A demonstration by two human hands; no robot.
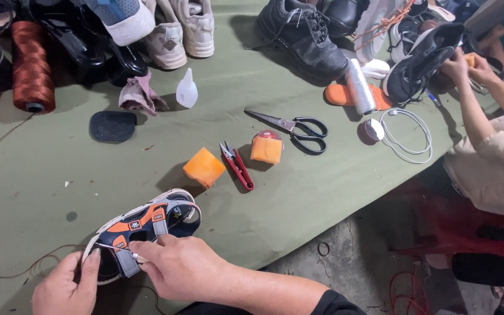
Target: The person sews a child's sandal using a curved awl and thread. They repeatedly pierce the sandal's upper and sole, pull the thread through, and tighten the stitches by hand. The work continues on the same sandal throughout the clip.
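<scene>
Sandal: small child's sandal [141,228] in navy, orange and grey, with padded straps and a pale rubbery sole, lying at the near edge of the desk [322,192].
Axis: its long axis runs diagonally, one end toward the lower left under the hands, the other toward the upper right.
Left hand: left hand [65,286] cups the sandal's lower-left end, fingers curled against the sole.
Right hand: right hand [176,265] rests on the grey strap, fingers pinched around a thin metal awl [118,249] that lies across the upper.
Thread: fine reddish thread [24,271] trails loosely leftward over the cloth.
Desk: covered in smooth olive-green fabric, slightly creased.
Nearby: two orange wax-like blocks [204,167], red thread snips [237,166], black-handled steel scissors [293,125], a black oval patch [112,126], a white dropper bottle [186,90] and a spool of coppery thread [30,67].
Far edge: assorted shoes [304,35] of leather and mesh.
Co-worker: another person's hands [468,67] grip a black sneaker at the upper right.
</scene>
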